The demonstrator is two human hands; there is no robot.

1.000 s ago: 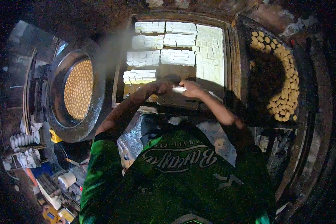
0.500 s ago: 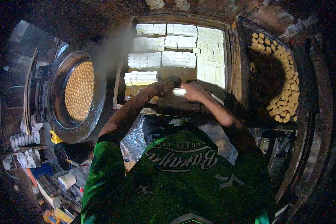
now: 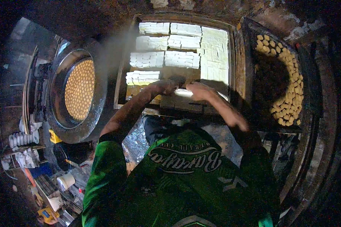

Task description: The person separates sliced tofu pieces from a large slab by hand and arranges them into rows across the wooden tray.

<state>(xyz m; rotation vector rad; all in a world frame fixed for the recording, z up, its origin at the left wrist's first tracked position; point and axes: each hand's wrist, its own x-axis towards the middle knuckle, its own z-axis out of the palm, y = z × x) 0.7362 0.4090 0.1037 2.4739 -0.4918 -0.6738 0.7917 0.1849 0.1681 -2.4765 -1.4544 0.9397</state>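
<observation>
My left hand [image 3: 169,86] and my right hand [image 3: 199,91] are close together over the near part of a wooden tray [image 3: 119,81]. Their closed fingers grip the two ends of a white strip of what looks like tofu [image 3: 183,92], held crosswise. Most of the left fingers lie in shadow. Beyond the hands, rows of white tofu blocks [image 3: 182,59] stand in the tray, with a shorter stack [image 3: 143,78] beside my left hand. Along the tray's right side lies a flat, pale sheet of tofu marked with cut lines [image 3: 215,53].
A large dark pan [image 3: 57,85] at the left holds many golden pieces [image 3: 80,90]. On the right, a dark tray [image 3: 243,34] contains yellowish fried-looking chunks [image 3: 290,85]. A white bucket [image 3: 66,182] and clutter sit at lower left; another person's hand [image 3: 52,218] appears there.
Both my hands have shifted slightly away from my body, still holding the white strip. At lower left, another person's hand has come into view by a yellow object.
</observation>
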